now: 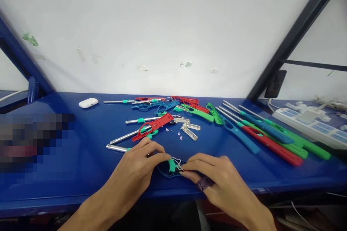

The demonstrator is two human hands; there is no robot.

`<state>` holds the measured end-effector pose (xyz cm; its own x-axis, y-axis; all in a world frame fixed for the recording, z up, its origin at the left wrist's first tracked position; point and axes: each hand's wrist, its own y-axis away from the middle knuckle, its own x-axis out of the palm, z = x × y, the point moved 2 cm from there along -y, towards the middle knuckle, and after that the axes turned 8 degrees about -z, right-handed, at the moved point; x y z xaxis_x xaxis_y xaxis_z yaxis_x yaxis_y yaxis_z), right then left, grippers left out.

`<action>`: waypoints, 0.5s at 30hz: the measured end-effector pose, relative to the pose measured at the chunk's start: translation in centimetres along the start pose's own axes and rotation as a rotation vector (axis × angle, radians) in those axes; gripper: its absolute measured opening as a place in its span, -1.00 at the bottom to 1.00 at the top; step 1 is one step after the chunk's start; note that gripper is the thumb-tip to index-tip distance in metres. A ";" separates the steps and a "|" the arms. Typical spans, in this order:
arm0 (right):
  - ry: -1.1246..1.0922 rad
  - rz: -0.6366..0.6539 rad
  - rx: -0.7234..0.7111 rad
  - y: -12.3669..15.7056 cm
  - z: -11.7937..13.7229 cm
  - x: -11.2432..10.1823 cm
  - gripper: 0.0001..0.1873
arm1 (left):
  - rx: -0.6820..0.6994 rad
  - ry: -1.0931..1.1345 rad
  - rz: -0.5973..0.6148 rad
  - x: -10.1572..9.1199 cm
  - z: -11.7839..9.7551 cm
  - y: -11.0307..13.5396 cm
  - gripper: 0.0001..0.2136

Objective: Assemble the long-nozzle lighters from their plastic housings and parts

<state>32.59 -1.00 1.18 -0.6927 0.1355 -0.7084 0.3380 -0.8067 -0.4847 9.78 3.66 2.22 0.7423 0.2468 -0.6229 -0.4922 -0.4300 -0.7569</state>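
Observation:
Both my hands work at the front edge of the blue table [81, 173]. My left hand [138, 168] is closed, its fingers curled over a partly built stick lighter [169, 169]: a blue handle shell with a green trigger piece and thin white wires. The lighter's metal tube [116, 148] sticks out to the left of that hand. My right hand [214, 175], with a purple band on one finger, pinches the same blue shell from the right. The shell lies flat on the table between the two hands.
Loose lighter parts lie behind my hands: a red shell [153, 126], metal tubes, green and blue shells, small clear pieces [189, 131]. Finished lighters in blue, red and green [268, 137] lie in a row at right. A white earbud case [88, 103] sits far left, a power strip [311, 126] far right.

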 end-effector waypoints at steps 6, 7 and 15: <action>0.008 0.001 0.001 -0.1 0.1 0.0 -0.87 | -0.003 -0.004 -0.001 0.0 -0.1 0.2 -0.59; 0.008 0.001 0.002 -0.1 0.1 0.0 -0.87 | -0.002 -0.002 -0.004 0.0 -0.1 0.2 -0.59; -0.006 -0.001 0.003 -0.1 0.0 0.0 -0.85 | -0.027 0.021 0.016 0.1 -0.1 0.4 -0.65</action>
<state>32.58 -0.98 1.24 -0.6967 0.1335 -0.7048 0.3348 -0.8084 -0.4841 9.64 3.44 1.87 0.7437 0.2216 -0.6308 -0.4921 -0.4572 -0.7408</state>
